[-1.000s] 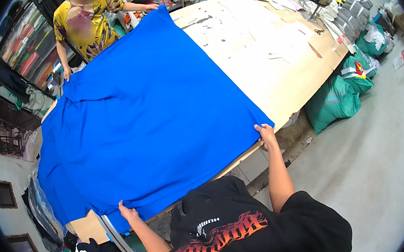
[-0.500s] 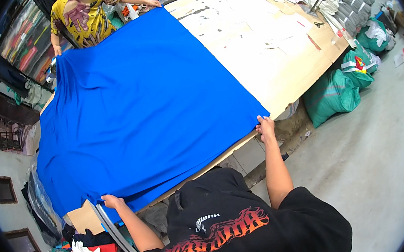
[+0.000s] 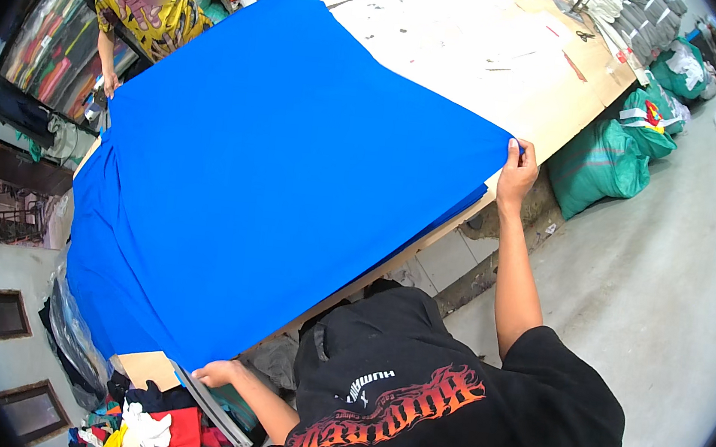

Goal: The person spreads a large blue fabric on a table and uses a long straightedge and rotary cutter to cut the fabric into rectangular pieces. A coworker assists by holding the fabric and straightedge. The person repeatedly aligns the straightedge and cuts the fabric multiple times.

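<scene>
A large sheet of bright blue fabric [image 3: 294,166] spreads over a long table [image 3: 453,39], with blue layers showing beneath its near edge. My right hand [image 3: 518,174] pinches its right near corner, lifted above the table's edge. At the lower left, my left hand [image 3: 217,373] is closed on the near edge of the same fabric. Across the table a co-worker in a yellow patterned shirt [image 3: 174,25] holds the far edge, one hand at the far corner and the other farther left. The fabric lies smooth in the middle and gathers in folds on the left.
Scissors [image 3: 585,36] and paper scraps lie at the table's far right. Stuffed green sacks [image 3: 600,169] stand on the floor beside it. A pile of mixed cloth [image 3: 174,434] sits below my left hand. Shelves of folded fabric [image 3: 51,56] stand behind the co-worker.
My right hand has risen and moved right and away, drawing the fabric's corner up with it. My left hand shifted slightly right and nearer. The fabric is tauter, with fewer wrinkles.
</scene>
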Motion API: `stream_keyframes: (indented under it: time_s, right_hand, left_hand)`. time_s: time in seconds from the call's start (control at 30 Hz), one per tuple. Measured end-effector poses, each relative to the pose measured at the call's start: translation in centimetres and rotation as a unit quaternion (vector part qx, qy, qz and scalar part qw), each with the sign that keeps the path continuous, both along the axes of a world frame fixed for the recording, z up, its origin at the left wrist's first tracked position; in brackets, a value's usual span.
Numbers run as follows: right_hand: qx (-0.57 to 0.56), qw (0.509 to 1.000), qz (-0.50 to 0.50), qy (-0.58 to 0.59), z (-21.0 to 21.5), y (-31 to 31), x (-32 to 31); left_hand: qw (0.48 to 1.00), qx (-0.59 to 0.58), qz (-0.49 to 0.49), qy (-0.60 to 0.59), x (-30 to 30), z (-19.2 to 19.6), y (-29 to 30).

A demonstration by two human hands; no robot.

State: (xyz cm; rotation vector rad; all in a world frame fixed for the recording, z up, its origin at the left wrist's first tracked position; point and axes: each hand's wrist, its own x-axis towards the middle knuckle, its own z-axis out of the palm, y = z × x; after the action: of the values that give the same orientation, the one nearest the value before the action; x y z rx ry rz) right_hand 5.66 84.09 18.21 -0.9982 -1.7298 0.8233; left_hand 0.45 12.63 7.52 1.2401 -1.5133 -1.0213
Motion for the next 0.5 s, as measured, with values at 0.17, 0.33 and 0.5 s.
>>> stream_keyframes:
  time_s: [0.17,0.33,0.5]
  right_hand:
    - [-0.095,0.989,-0.043,-0.109,-11.4,3.2,2.8]
    - [-0.137,0.957,-0.086,-0.240,-15.6,2.8,3.2]
    - [-0.171,0.933,-0.088,-0.304,-15.5,1.8,3.4]
  left_hand:
    - [0.981,0.013,-0.025,-0.190,0.6,-5.8,0.4]
    - [0.953,0.029,-0.024,-0.302,0.7,-7.5,-1.6]
    - [0.930,-0.035,-0.064,-0.361,1.0,-7.2,-1.7]
